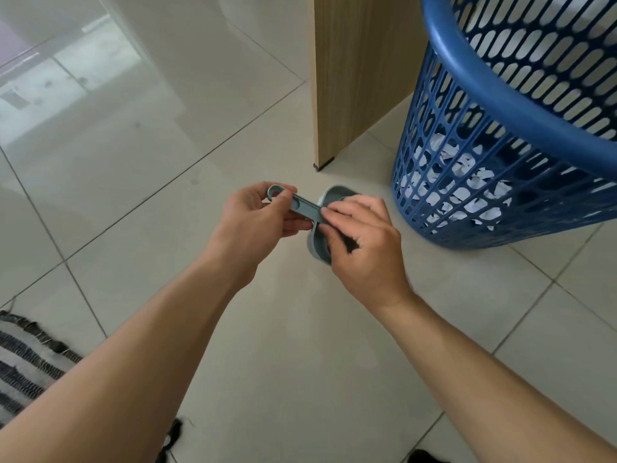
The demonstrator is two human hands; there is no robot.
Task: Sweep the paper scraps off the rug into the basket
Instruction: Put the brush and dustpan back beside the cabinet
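Note:
A small grey-blue dustpan [319,243] with a long handle [302,205] hangs above the tiled floor in the middle of the view. My left hand [257,218] pinches the looped end of the handle. My right hand [364,242] closes over the spot where handle and pan meet, with a dark brush tuft showing under its fingers. To the right stands a blue slotted basket [500,105] with white crumpled paper scraps [457,182] lying in its bottom. A corner of the striped rug [23,362] shows at the lower left; no scraps are visible on it.
A wooden furniture panel [360,71] stands behind the dustpan, left of the basket. A glass pane [83,78] leans at the upper left. Pale floor tiles [300,345] fill the space between rug and basket.

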